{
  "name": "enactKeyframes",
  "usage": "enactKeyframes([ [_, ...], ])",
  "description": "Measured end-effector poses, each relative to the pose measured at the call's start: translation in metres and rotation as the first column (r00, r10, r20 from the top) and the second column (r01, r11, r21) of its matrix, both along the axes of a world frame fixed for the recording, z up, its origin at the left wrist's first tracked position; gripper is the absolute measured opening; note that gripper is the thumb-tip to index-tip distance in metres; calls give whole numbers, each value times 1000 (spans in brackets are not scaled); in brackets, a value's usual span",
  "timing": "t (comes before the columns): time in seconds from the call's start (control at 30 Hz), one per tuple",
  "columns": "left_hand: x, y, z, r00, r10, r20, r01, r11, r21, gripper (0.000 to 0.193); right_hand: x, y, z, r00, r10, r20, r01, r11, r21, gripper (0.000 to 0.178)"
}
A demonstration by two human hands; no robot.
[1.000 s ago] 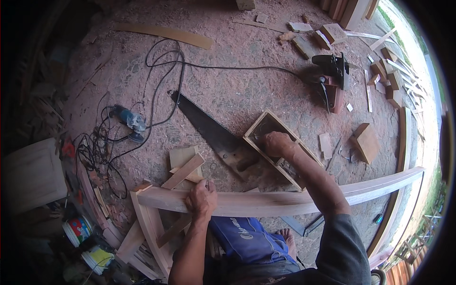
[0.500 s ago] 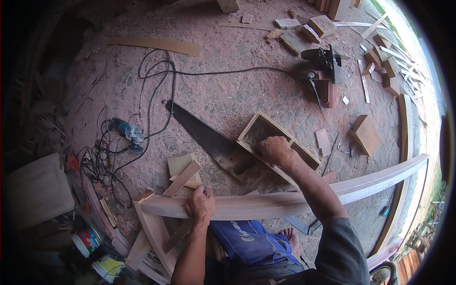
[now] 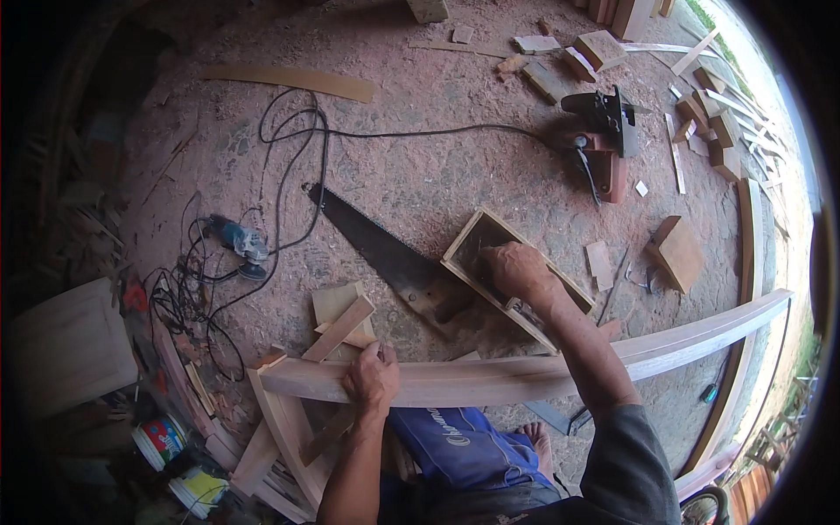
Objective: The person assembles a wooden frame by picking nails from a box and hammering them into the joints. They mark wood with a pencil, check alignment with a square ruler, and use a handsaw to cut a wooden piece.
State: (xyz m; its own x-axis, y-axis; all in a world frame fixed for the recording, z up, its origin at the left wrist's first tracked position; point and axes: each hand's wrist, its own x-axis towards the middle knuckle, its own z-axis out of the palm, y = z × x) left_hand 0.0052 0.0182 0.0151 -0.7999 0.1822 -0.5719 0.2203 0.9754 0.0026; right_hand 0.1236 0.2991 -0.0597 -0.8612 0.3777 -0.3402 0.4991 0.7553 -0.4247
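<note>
My left hand (image 3: 372, 378) is closed over the left part of a long planed wooden beam (image 3: 490, 381) that crosses in front of me. Just beyond its fingers are a short wood strip (image 3: 339, 329) and a small pale board. My right hand (image 3: 518, 269) reaches down into an open wooden box (image 3: 463, 237) with a divider, past the beam. Its fingers are curled inside, and whatever they grip is hidden. A handsaw (image 3: 376, 248) lies on the floor, its wooden handle against the box's left side.
A red and black power saw (image 3: 604, 140) stands at the far right, its cord looping left. An angle grinder (image 3: 238, 241) lies among tangled cables. Wood offcuts (image 3: 676, 254) lie to the right; paint buckets (image 3: 160, 444) stand at lower left. Shavings cover the floor.
My right hand has shifted slightly inside the box, a little to the right and farther from me. My left hand keeps its place on the beam. The whole view has moved slightly.
</note>
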Motion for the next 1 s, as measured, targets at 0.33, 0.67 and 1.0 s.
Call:
enactKeyframes([
  [0.33, -2, -6, -3, 1000, -16, -13, 16, 1000, 8, 36, -14, 0, 1, 962, 139, 235, -131, 990, -49, 24],
  [0.67, 1, -15, -13, 994, -53, -99, 64, 992, 110, 34, -12, 8, -10, 990, 36, 137, -38, 999, 10, 23],
  [1.0, -2, -15, -9, 997, -41, -60, 46, 995, 84, 35, -11, 6, 14, 992, -83, -91, 85, 996, 19, 14],
])
